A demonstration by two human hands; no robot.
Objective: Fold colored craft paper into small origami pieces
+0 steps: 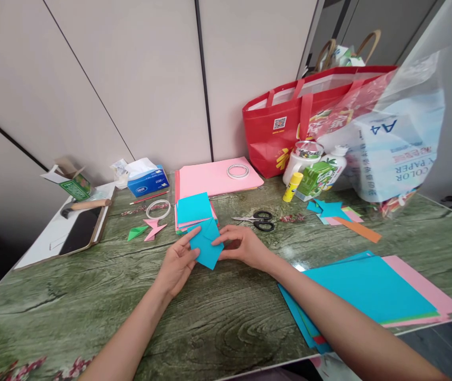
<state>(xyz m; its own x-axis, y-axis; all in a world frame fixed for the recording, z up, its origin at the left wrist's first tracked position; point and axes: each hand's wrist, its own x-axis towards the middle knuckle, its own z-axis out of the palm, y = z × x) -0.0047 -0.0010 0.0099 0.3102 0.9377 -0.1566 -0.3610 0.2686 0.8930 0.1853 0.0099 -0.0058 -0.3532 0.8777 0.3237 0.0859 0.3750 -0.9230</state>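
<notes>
A blue piece of folded paper [209, 248] is held above the table between both hands. My left hand [178, 259] pinches its left side, with thumb and index finger on the face toward me. My right hand [245, 246] grips its right edge between thumb and fingers. Just behind it lies a stack of square coloured paper [194, 208], blue on top, partly covered by the held piece. Black-handled scissors [258, 219] rest to the right of the stack. Left of it are a pink folded paper shape [155, 229] and a green folded one [137, 233].
Blue and pink sheets [368, 288] lie under my right forearm. Farther back are pink paper [210, 177], tape rolls [158, 209], a tissue box [148, 181], a glue stick [293, 187], a juice carton [315, 177] and a red bag [265, 151]. A hammer [86, 206] lies left by a phone [81, 230].
</notes>
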